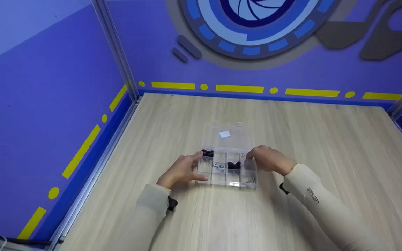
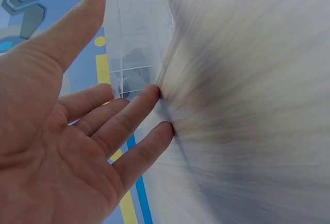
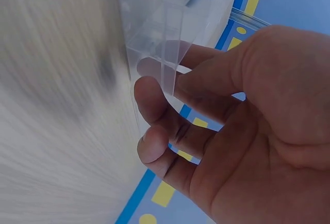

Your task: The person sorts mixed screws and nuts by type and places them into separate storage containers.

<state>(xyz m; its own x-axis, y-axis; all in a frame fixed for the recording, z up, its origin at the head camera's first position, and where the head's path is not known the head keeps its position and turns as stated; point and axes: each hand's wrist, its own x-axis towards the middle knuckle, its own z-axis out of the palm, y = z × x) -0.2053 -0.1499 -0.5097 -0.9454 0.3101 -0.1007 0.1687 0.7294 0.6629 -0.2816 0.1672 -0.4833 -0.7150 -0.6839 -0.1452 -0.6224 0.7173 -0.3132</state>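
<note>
A clear plastic compartment box (image 1: pixel 219 178) lies on the table with its lid (image 1: pixel 236 139) folded back. Black pieces (image 1: pixel 233 165) fill a middle compartment, more dark pieces (image 1: pixel 207 152) sit at the back left, and small silvery pieces (image 1: pixel 218 166) lie between. My left hand (image 1: pixel 183 170) spans the box's left side, thumb by the front edge and fingers farther back, fairly straight in the left wrist view. My right hand (image 1: pixel 269 158) reaches over the back right compartment. In the right wrist view its thumb and a finger meet the translucent wall (image 3: pixel 167 38); whether they pinch anything is unclear. Its other fingers curl outside.
The wooden table (image 1: pixel 173 125) extends around the box. A white label (image 1: pixel 224 134) shows on the lid. Blue panels (image 1: pixel 58 115) with metal posts (image 1: pixel 117 45) stand along the table's left and back. Thin pieces (image 1: pixel 253 180) lie in the front right compartment.
</note>
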